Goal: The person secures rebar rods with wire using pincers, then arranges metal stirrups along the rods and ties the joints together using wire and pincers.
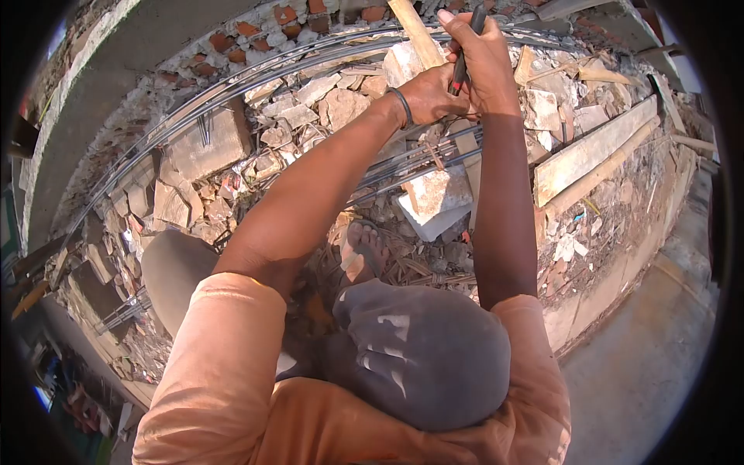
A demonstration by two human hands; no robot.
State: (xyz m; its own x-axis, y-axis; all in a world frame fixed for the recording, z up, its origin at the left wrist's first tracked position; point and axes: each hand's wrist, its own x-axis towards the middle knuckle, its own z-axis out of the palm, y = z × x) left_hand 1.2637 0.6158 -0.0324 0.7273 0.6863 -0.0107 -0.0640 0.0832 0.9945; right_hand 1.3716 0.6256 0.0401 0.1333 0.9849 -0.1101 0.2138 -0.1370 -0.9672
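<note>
The right fingers [462, 31] curl round a black-and-red tool [459, 71]; how the left fingers [456, 103] close, I cannot tell.

Sunlight falls on rubble [333, 105] beside a broken brick wall [232, 39]

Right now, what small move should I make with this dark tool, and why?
Perhaps tilt the right hand slightly, to expose the lower end of the dark tool: that end disappears among the fingers, where the left hand crowds close.
</note>
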